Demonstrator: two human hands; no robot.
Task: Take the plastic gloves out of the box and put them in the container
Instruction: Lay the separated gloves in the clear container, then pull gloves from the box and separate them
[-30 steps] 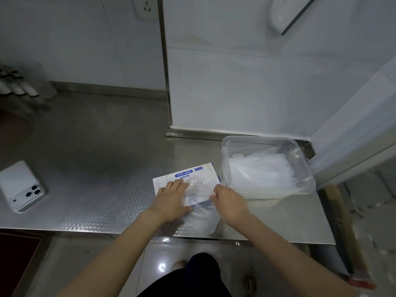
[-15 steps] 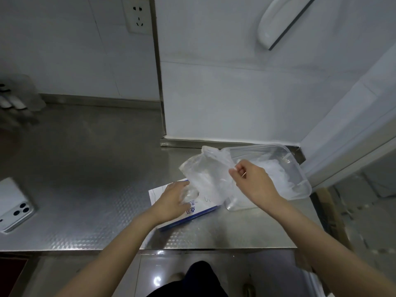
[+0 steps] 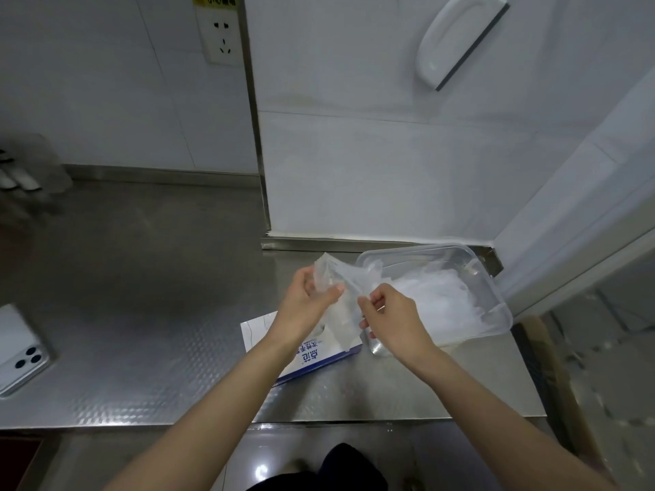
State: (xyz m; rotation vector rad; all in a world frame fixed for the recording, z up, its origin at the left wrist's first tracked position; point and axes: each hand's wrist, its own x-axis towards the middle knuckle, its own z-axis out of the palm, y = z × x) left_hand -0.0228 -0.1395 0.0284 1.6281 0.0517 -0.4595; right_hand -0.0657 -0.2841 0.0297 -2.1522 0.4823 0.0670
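Note:
A thin clear plastic glove (image 3: 349, 278) hangs in the air between both hands, just left of the container. My left hand (image 3: 306, 304) pinches its upper left end between thumb and fingers. My right hand (image 3: 393, 317) pinches its right part with curled fingers. The flat white and blue glove box (image 3: 308, 352) lies on the steel counter under my left wrist, partly hidden by it. The clear plastic container (image 3: 496, 295) stands to the right of the box, with a heap of clear gloves (image 3: 439, 299) inside.
A white phone (image 3: 19, 352) lies face down at the counter's left edge. The white wall panel stands right behind the container, and a slanted white panel (image 3: 581, 207) closes off the right. A wall socket (image 3: 219, 37) is up left. The counter's front edge (image 3: 319, 419) runs below my forearms.
My right hand pulled a glove up out of the box toward the container. My left hand left the box and now holds the glove's other end.

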